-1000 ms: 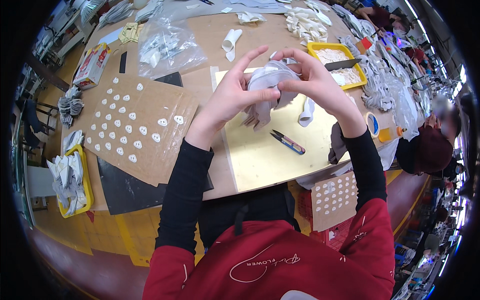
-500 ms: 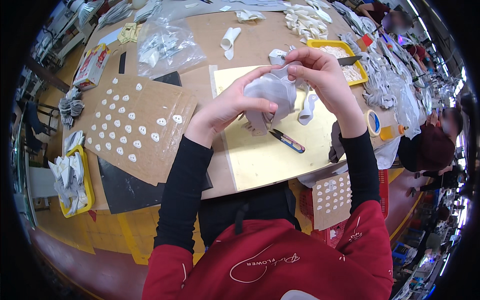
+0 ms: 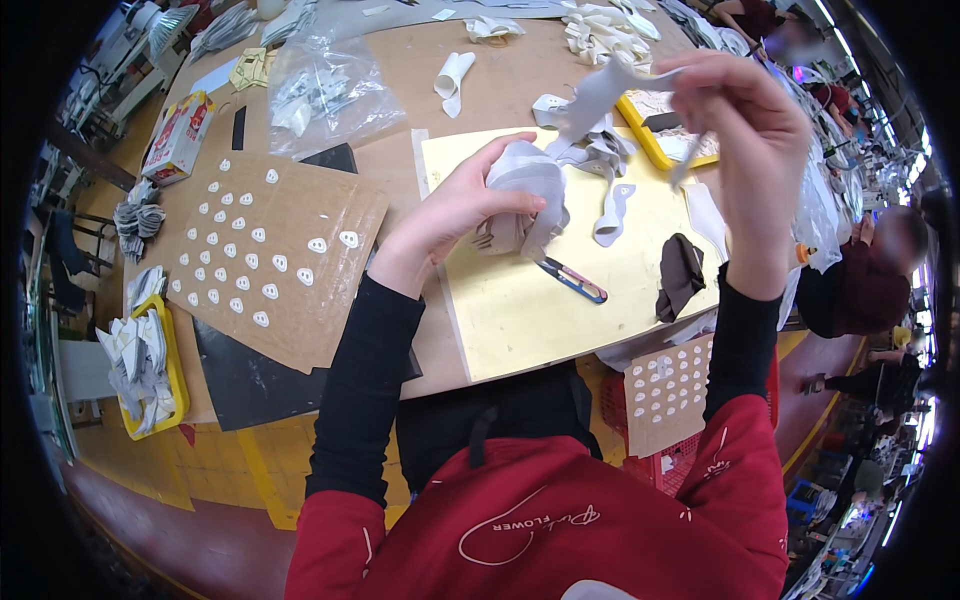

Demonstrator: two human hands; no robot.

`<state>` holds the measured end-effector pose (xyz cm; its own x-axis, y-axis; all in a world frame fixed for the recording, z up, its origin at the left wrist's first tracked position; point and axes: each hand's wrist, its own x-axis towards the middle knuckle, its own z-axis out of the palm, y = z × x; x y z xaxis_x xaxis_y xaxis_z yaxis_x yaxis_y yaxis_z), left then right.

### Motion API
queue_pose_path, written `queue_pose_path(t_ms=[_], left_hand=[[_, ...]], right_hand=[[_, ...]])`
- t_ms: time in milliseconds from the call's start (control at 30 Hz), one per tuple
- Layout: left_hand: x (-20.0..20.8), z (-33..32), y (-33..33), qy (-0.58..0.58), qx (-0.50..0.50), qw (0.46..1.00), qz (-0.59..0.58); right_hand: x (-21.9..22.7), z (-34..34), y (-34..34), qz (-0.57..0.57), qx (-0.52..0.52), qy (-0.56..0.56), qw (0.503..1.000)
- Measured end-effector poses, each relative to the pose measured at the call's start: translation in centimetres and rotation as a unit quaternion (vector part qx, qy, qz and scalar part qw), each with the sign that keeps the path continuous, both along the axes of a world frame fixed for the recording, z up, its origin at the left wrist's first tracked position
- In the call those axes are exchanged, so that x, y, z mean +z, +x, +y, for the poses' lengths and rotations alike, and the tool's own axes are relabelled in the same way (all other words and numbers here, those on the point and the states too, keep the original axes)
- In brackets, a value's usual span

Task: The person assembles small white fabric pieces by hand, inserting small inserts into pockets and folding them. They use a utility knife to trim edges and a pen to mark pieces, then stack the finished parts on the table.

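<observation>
A curled stack of light grey fabric pieces is gripped in my left hand, its thumb pressed across the front. Up to the right, my right hand pinches one end of a single light grey cut piece. That strip stretches leftward and is partly blurred. Below the two hands lies a yellow sheet. On it rest small thread snips with blue and pink handles, their tips beneath the stack. Loose grey cut pieces lie between my hands, and a dark brown cloth sits near the right edge.
A brown board with rows of white shapes lies left, over a black sheet. Yellow trays stand at far left and back right. A clear bag lies behind. A red crate is below the table edge.
My right hand has moved away from the stack, up and to the right, drawing a grey piece with it. My left hand still holds the stack in nearly the same place.
</observation>
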<state>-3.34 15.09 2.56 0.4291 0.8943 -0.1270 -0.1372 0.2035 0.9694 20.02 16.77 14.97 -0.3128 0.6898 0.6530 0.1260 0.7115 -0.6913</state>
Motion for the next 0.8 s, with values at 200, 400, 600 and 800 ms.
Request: queue_pose_path(t_ms=[200, 400, 600, 800], left_hand=[[-1.3, 0.4, 0.3, -0.069, 0.068, 0.988, -0.122], [0.2, -0.4, 0.5, -0.074, 0.0, 0.97, -0.233], [-0.9, 0.5, -0.3, 0.009, 0.076, 0.996, -0.054], [1.5, -0.7, 0.6, 0.064, 0.158, 0.985, -0.039]], right_hand=[[1.7, -3.3, -0.7, -0.036, 0.096, -0.145, 0.984], [-6.0, -2.1, -3.8, -0.095, 0.059, -0.255, 0.96], [-7.8, 0.9, 0.0, -0.14, -0.15, -0.11, 0.973], [-15.3, -3.5, 3.3, -0.451, -0.323, -0.198, 0.808]])
